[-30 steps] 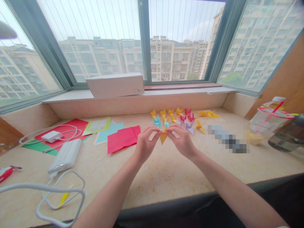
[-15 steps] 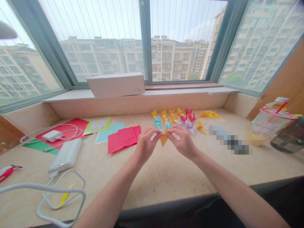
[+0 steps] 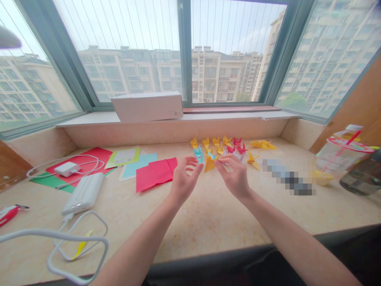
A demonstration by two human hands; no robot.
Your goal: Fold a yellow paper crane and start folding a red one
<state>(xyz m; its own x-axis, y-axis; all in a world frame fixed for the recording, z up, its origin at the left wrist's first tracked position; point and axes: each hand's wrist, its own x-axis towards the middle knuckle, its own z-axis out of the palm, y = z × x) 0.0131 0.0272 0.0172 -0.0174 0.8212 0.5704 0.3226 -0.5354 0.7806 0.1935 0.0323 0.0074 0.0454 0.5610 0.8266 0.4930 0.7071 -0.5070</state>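
A folded orange-yellow paper crane is pinched at its right side by the thumb and forefinger of my right hand. My left hand is apart from it on the left, fingers curled with a gap between thumb and fingertips, holding nothing. Just behind my hands stand rows of small paper cranes: a light blue crane, several yellow ones such as a yellow crane, and a red crane. A purple crane is partly hidden by my right hand.
Red folded paper and other coloured sheets lie left. Nearby are a white power bank, a looping white cable and a red-handled tool. A drink cup and dark bottle stand right. A white box rests on the sill.
My left hand has let go of the orange-yellow crane and drawn slightly left, its fingers parting. The crane has turned in my right hand, so more of it shows.
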